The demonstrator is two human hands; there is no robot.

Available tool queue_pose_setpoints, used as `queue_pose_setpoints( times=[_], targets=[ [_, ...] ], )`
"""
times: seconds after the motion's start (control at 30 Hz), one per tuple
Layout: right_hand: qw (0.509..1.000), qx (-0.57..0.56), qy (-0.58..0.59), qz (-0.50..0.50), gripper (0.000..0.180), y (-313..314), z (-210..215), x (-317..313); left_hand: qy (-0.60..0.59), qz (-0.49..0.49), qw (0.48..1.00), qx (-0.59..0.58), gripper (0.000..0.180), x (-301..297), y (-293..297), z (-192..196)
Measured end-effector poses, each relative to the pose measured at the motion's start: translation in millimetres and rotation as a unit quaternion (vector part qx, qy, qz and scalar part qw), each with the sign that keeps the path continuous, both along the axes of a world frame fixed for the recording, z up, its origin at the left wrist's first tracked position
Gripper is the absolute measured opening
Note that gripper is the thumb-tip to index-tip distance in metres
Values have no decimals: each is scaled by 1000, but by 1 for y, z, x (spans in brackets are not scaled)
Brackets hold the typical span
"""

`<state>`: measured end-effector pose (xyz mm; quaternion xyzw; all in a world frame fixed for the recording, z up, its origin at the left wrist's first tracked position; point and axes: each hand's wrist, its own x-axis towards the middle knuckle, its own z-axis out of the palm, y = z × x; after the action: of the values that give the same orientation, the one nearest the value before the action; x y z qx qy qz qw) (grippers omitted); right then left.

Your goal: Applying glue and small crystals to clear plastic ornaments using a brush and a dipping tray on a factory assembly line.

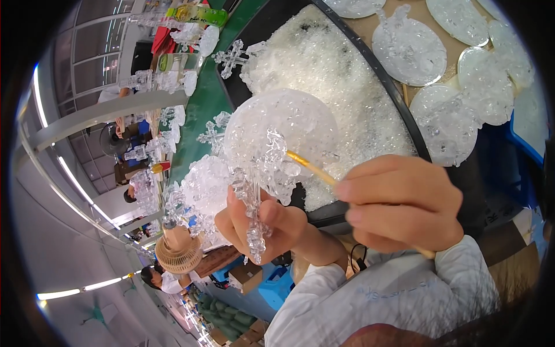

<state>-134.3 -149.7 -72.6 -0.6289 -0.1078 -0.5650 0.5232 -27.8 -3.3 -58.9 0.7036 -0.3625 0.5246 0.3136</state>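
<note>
My left hand (263,222) grips the stem of a clear crystal-covered piece (277,136) with a round disc top and a beaded cross shape hanging down from it. My right hand (399,202) is closed on a thin brush with a yellow handle (309,166), and its tip touches the beaded part just below the disc. Both hands hover over the near edge of a large black tray (399,98) heaped with loose clear crystal bits (341,75).
Several finished clear discs (410,49) lie on a brown surface to the upper right. More crystal crosses (231,56) and pieces stand along a green belt (202,110) at left. A tan fan (179,251), boxes and other people sit further left and below.
</note>
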Motion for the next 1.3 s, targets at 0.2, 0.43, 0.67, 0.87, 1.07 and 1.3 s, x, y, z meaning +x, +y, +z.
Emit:
queue_pose_setpoints(
  times=[0.2,0.43,0.67,0.87,1.07,1.3],
  targets=[
    [999,33,-7,7,16,8,2,3,-11,-10,1000,18,39,-2,-3,1],
    [999,9,-17,27,18,5,-3,5,-19,-17,1000,-6,39,-2,-6,-2],
    [998,-17,-33,44,16,3,-5,0,-17,-24,1000,5,39,-2,-4,-1],
    [999,-4,-26,25,17,7,-5,2,-11,-22,1000,14,39,-3,-2,0],
    [998,8,-16,-64,21,7,-3,-5,-15,-11,1000,11,40,-2,1,-2],
    [999,-21,-6,-35,20,2,-5,-8,-27,-13,999,18,39,-2,0,1]
  ],
)
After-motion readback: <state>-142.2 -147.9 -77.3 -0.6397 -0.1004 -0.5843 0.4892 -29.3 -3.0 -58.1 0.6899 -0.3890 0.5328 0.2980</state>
